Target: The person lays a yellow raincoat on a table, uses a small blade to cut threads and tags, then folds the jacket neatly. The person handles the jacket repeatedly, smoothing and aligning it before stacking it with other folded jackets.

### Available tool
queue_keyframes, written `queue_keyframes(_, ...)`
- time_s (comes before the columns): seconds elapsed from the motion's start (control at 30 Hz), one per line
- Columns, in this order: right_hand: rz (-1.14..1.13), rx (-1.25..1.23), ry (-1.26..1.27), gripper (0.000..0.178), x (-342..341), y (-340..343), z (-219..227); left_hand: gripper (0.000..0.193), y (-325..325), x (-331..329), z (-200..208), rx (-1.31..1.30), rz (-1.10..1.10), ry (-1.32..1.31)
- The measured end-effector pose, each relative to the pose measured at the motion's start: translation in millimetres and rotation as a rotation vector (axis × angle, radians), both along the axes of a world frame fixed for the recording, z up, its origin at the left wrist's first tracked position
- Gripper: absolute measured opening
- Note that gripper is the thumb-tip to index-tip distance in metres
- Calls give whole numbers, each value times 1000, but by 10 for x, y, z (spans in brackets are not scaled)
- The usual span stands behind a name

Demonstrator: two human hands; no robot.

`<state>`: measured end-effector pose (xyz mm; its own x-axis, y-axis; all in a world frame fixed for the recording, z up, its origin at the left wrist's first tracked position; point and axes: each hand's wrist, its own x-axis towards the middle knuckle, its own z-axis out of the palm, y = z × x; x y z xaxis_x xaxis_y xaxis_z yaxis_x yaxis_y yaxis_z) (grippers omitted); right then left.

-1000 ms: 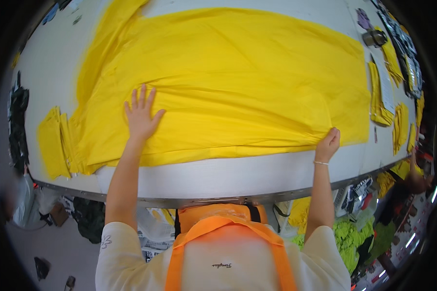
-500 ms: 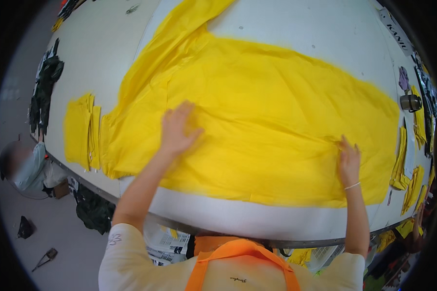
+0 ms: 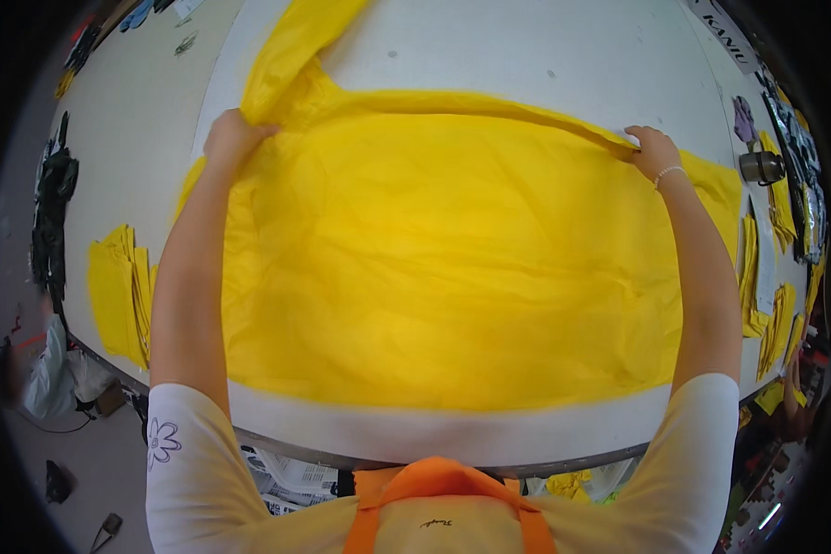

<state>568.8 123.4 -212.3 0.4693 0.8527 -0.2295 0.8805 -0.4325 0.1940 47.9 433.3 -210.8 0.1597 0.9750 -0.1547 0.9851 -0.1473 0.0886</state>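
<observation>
A large yellow garment [image 3: 452, 268] of thin fabric lies spread over the pale table, with creases across its middle. One long sleeve-like part [image 3: 295, 55] runs off toward the far left. Both my arms reach out over the cloth to its far side. At the base of the sleeve-like part, my left hand [image 3: 235, 138] is closed on the fabric. My right hand [image 3: 656, 155] pinches the far edge on the right, where the fabric is lifted into a fold between the two hands.
Folded yellow pieces [image 3: 118, 295] are stacked on the left of the table [image 3: 452, 46]. Dark fabric [image 3: 54, 212] hangs at the left edge. A metal flask [image 3: 761, 167], a purple cloth [image 3: 744, 120] and more yellow pieces [image 3: 777, 323] lie on the right.
Both hands have moved from the middle of the garment to its far edge and taken hold of it. That edge is now raised and folded toward me.
</observation>
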Motion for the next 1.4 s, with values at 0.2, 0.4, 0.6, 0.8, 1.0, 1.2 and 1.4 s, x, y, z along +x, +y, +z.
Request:
queue_keyframes(0.2,371,686,-147,58,-797,-1500,966,16,-1152,-1193,530,681,-314,-362)
queue_keyframes(0.4,189,423,-84,69,-1653,-3003,728,46,-2426,-2448,-15,700,-584,99)
queue_keyframes(0.6,-139,79,-115,61,-1676,-3755,-157,57,-2849,-2401,-455,221,-335,-21)
queue_keyframes(0.8,-244,21,-33,57,-1869,-4081,-195,55,-3393,-2777,-572,220,-251,-19)
queue_keyframes(1.0,-48,-695,98,42,-1291,-3528,260,57,-3555,-3144,-964,313,-309,-39)
queue_keyframes(1.2,521,538,465,29,-2844,163,884,54,-3612,-2845,-526,137,-182,-90)
queue_keyframes(1.4,239,399,298,39,-4109,2257,587,57,-3545,-2780,-442,174,-242,-183)
